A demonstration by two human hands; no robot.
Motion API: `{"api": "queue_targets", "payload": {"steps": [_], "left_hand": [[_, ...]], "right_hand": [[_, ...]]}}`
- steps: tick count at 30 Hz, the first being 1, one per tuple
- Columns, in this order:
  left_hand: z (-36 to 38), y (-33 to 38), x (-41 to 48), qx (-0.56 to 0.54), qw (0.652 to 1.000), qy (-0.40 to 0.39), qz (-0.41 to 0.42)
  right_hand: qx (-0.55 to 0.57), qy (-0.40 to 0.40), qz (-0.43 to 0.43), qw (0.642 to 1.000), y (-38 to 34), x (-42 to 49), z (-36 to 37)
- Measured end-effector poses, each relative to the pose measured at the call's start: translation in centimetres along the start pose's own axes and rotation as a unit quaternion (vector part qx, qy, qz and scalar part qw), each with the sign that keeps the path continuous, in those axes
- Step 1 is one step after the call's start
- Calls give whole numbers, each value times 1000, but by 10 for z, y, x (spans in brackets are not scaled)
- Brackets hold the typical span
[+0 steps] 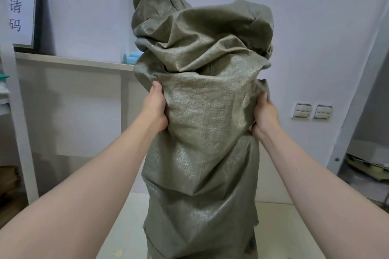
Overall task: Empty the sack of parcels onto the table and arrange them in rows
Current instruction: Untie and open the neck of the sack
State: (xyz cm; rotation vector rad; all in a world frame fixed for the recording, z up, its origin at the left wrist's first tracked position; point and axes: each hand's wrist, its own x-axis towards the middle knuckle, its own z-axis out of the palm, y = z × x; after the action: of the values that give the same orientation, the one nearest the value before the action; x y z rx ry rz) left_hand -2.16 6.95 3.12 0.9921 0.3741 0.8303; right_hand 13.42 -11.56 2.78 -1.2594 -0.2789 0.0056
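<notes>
Grey-green woven sack (202, 132) is standing tall on the pale bench (273, 237), crumpling at the top. Both hands are gripping its sides, the left hand (155, 109) and the right hand (264, 113). No parcels are showing, so the emptying is probably only starting. No rows yet.

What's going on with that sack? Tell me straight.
A person is gripping a grey-green woven sack with both hands: the left hand bunches its left side and the right hand its right side. The sack stands tall over the pale table, its crumpled top flopped over. No parcels show outside it yet.
</notes>
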Motion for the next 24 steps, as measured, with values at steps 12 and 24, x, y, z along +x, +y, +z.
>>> {"api": "queue_targets", "payload": {"steps": [12, 24], "left_hand": [[-22, -45, -6, 19, 999, 29, -14], [-5, 22, 17, 22, 992, 117, -33]], "right_hand": [[-107, 55, 119, 986, 31, -10, -28], [-133, -31, 49, 989, -41, 12, -15]]}}
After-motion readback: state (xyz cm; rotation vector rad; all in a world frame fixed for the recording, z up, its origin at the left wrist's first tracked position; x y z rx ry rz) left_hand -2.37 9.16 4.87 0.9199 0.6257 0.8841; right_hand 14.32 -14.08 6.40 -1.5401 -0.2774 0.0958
